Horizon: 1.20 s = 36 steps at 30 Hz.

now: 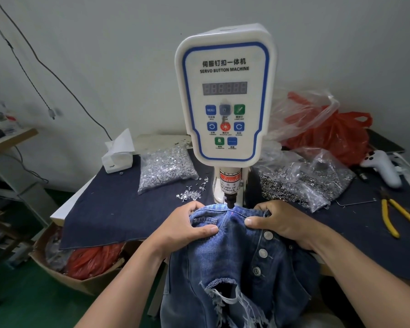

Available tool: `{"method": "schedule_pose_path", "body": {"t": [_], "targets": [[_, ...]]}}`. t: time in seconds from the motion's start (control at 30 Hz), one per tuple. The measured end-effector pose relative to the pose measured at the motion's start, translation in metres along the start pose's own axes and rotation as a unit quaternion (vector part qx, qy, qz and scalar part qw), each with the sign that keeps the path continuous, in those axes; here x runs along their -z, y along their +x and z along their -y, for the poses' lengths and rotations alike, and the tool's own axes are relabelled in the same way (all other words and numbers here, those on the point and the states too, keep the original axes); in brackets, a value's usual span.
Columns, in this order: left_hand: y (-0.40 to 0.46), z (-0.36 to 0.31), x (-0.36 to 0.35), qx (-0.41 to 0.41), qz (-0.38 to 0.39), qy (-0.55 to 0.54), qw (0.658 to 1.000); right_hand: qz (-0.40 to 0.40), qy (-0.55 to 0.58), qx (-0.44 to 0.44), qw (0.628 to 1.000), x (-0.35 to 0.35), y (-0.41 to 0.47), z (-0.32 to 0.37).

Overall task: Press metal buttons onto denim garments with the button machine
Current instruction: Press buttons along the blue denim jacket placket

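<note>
A white servo button machine [225, 95] stands at the table's middle, its black punch [230, 201] just above the waistband of ripped blue denim jeans [230, 268]. My left hand [187, 227] grips the waistband left of the punch, thumb on top. On the other side, my right hand [284, 223] grips the waistband, thumb pressing the cloth. A red laser dot lies on the denim between my thumbs. Three metal buttons [262, 252] run down the fly below my right hand.
A bag of silver tacks [166, 169] lies left of the machine, loose ones beside it. A bag of button caps [301, 183], red plastic bags [329, 131], a white handle [386, 169] and yellow pliers [398, 221] sit right. A cardboard box [64, 273] stands on the floor.
</note>
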<state>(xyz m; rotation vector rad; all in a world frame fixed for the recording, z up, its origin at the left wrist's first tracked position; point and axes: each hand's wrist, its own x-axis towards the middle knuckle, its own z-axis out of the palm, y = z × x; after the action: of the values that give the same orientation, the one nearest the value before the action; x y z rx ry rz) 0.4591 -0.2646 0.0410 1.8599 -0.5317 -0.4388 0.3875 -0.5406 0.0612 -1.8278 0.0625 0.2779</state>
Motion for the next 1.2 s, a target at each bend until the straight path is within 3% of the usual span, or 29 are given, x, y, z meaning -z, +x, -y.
{"method": "schedule_pose_path", "body": {"t": [0.97,1.2], "targets": [[-0.002,-0.005,-0.001,0.009,-0.006,0.009,1.000,0.004,-0.035,0.009,0.999,0.003,0.004,-0.006],[-0.006,-0.018,0.000,0.038,-0.003,-0.144,0.989,-0.005,-0.042,0.036,0.998,-0.002,-0.001,0.019]]}}
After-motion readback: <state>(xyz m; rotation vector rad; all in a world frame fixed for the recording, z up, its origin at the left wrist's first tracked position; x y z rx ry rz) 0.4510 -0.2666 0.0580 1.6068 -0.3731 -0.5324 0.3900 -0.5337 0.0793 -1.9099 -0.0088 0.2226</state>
